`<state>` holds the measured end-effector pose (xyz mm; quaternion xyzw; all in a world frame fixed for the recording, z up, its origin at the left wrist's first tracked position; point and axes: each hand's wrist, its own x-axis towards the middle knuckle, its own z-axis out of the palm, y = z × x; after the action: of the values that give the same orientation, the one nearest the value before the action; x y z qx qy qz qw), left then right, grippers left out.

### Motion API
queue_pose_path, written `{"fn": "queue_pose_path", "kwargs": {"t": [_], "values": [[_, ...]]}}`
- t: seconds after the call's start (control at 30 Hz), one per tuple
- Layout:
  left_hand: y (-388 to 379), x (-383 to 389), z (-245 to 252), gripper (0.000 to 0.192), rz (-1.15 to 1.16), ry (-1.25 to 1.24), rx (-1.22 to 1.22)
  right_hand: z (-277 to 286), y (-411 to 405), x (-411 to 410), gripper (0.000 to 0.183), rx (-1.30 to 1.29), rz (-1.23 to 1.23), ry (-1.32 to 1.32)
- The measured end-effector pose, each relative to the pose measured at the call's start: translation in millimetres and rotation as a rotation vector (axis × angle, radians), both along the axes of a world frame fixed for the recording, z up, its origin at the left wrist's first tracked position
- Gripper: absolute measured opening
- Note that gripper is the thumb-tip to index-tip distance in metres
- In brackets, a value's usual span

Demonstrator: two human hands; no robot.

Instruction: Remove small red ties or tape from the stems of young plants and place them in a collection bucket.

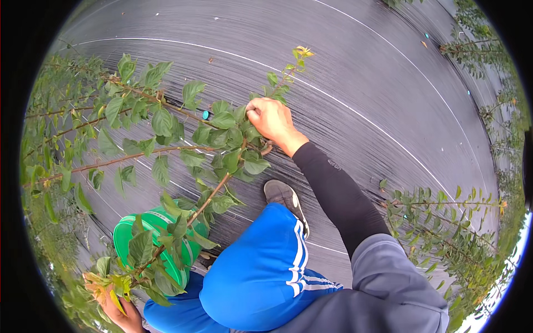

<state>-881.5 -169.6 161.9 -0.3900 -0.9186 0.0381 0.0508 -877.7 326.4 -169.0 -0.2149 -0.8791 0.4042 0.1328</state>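
A young shrub or sapling with green leaves spreads its woody branches in front of me. My left hand [120,314], at the lower left, is closed around the yellowing leafy tip [102,289] of one long branch [213,192], which slants up from it toward the middle. My right hand [272,120] has its fingers curled in at the upper foliage [225,120], against the leaves. Its fingertips are partly hidden, so the exact stem or leaf in them is unclear. Just beyond it, a thin shoot [287,75] with a yellow tip points away.
A green bucket [118,237] stands behind the long branch, beside my bent blue-trousered knee [245,270]. My shoe [283,195] rests on black woven ground cover [374,75] with white lines. More leafy plants [441,233] grow at right; other branches [120,160] reach left.
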Motion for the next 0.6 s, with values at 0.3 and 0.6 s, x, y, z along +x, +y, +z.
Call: {"fn": "queue_pose_path", "kwargs": {"t": [0.3,0.6], "values": [[109,-13,37,0.046,-0.092,0.026,-0.132,11,-4,59,0.023,-1.129,-0.224,0.360],[193,4,76,0.035,-0.597,0.437,-0.217,27,-58,180,0.025,-1.468,-0.419,0.522]]}}
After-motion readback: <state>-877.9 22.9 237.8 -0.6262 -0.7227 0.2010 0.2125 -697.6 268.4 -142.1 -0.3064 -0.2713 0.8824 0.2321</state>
